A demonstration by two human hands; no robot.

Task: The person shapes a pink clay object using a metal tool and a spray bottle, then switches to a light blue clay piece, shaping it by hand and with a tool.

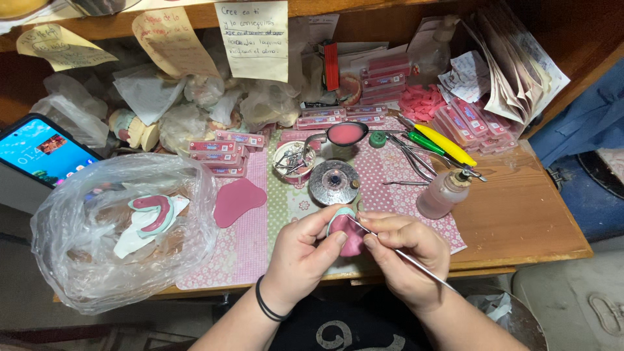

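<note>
- At the front edge of the wooden bench [520,221], your left hand [302,250] pinches a pink wax dental model [344,231].
- Your right hand [406,250] grips a thin metal carving tool [416,261], tip on the wax.

Matt pink wax piece [351,237], shiny metal tool [406,255], wooden bench [526,221].

Left hand [302,250]: bare; thin black band around the wrist; right hand [406,257]: bare, no sleeve; torso: dark garment with pale printed marking.
</note>
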